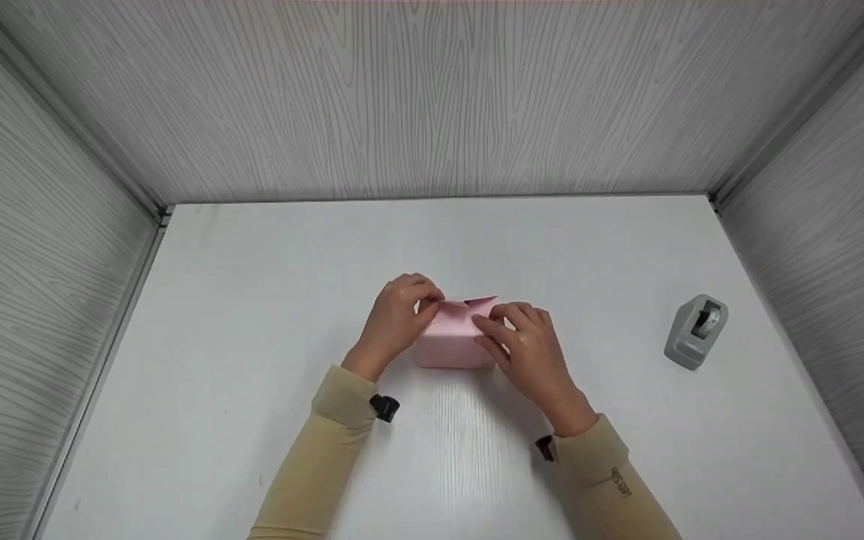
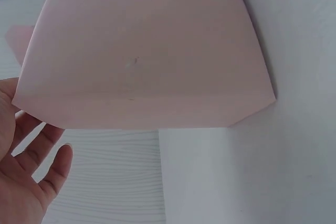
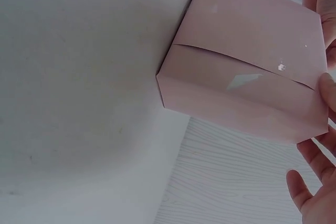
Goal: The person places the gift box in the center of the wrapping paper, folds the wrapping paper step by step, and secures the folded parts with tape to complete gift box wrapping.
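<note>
A small pink paper box (image 1: 453, 349) stands on the white table with top flaps partly raised; one flap (image 1: 484, 301) sticks up at the back right. My left hand (image 1: 398, 319) pinches the top edge at the box's left back corner between thumb and fingers. On the other side my right hand (image 1: 529, 345) holds the right top edge, its fingers bent over the flap. The left wrist view shows a plain pink side (image 2: 142, 40). In the right wrist view, a seam crosses another side (image 3: 252, 30), with a shiny patch like clear tape (image 3: 244, 81) below it. The box's inside is hidden.
A grey tape dispenser (image 1: 696, 331) stands on the white table (image 1: 214, 337), well to the right of the box. Wood-grain panels (image 1: 432, 97) close off the back and both sides of the table. A dark wrist device (image 1: 385, 407) sits at the left cuff.
</note>
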The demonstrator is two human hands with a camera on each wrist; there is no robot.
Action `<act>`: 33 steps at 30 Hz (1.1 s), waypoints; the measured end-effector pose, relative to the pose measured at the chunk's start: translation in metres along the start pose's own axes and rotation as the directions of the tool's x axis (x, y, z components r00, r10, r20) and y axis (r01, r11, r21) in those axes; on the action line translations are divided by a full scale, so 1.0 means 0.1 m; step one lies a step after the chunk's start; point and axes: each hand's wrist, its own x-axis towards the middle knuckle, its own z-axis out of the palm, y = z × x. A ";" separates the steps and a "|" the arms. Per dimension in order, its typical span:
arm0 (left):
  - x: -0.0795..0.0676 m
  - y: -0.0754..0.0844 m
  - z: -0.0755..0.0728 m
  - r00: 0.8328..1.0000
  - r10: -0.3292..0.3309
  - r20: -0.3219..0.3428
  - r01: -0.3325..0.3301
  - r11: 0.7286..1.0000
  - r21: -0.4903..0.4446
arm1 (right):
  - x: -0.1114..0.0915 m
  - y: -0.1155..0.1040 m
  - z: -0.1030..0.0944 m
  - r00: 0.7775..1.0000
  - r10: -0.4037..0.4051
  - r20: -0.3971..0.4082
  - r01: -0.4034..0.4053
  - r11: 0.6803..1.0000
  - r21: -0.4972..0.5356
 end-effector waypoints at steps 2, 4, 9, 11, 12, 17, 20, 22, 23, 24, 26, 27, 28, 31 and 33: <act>-0.01 0.01 0.00 0.999 0.032 -0.008 -0.032 0.999 0.032 | 0.01 0.00 -0.01 1.000 -0.001 -0.014 0.002 1.000 0.003; -0.04 0.02 0.00 0.998 0.066 -0.017 -0.065 0.997 0.050 | 0.01 0.00 -0.02 0.999 0.003 -0.034 -0.002 1.000 0.011; -0.13 0.05 0.01 0.989 0.150 -0.017 -0.149 0.987 0.061 | 0.00 0.00 -0.01 0.996 0.030 -0.080 -0.028 0.999 0.022; -0.18 0.06 0.01 0.985 0.170 0.008 -0.170 0.982 0.080 | 0.00 0.00 -0.01 0.995 0.036 -0.090 -0.034 0.999 0.021; -0.20 0.06 0.01 0.984 0.174 0.026 -0.176 0.980 0.094 | 0.00 -0.01 -0.01 0.995 0.041 -0.092 -0.039 0.999 0.022; -0.31 0.07 0.02 0.980 0.169 0.103 -0.187 0.961 0.202 | 0.00 -0.01 -0.01 0.994 0.061 -0.093 -0.059 0.998 0.031; -0.33 0.07 0.04 0.977 0.176 0.120 -0.202 0.945 0.257 | 0.00 -0.01 -0.02 0.994 0.069 -0.087 -0.066 0.997 0.033; -0.35 0.07 0.06 0.975 0.186 0.117 -0.212 0.936 0.281 | 0.00 -0.01 -0.02 0.994 0.065 -0.085 -0.063 0.998 0.031; -0.35 0.08 0.06 0.975 0.194 0.111 -0.218 0.933 0.287 | 0.00 -0.01 -0.01 0.995 0.058 -0.087 -0.055 0.998 0.031; -0.36 0.08 0.07 0.974 0.202 0.105 -0.224 0.931 0.289 | 0.00 -0.01 -0.01 0.995 0.053 -0.088 -0.050 0.998 0.033; -0.37 0.09 0.08 0.972 0.221 0.086 -0.236 0.928 0.287 | -0.01 -0.01 -0.01 0.995 0.040 -0.093 -0.037 0.999 0.037; -0.38 0.09 0.09 0.970 0.230 0.076 -0.242 0.927 0.285 | -0.01 -0.01 0.00 0.995 0.034 -0.096 -0.030 0.999 0.039; -0.38 0.09 0.09 0.969 0.240 0.065 -0.249 0.926 0.284 | -0.01 -0.01 0.00 0.995 0.031 -0.098 -0.027 0.999 0.040; -0.40 0.11 0.12 0.964 0.263 0.038 -0.263 0.921 0.288 | -0.01 0.00 0.02 0.995 0.027 -0.094 -0.024 0.999 0.033; -0.41 0.12 0.13 0.960 0.280 0.027 -0.275 0.914 0.299 | 0.00 0.01 0.02 0.997 0.024 -0.072 -0.022 0.999 0.026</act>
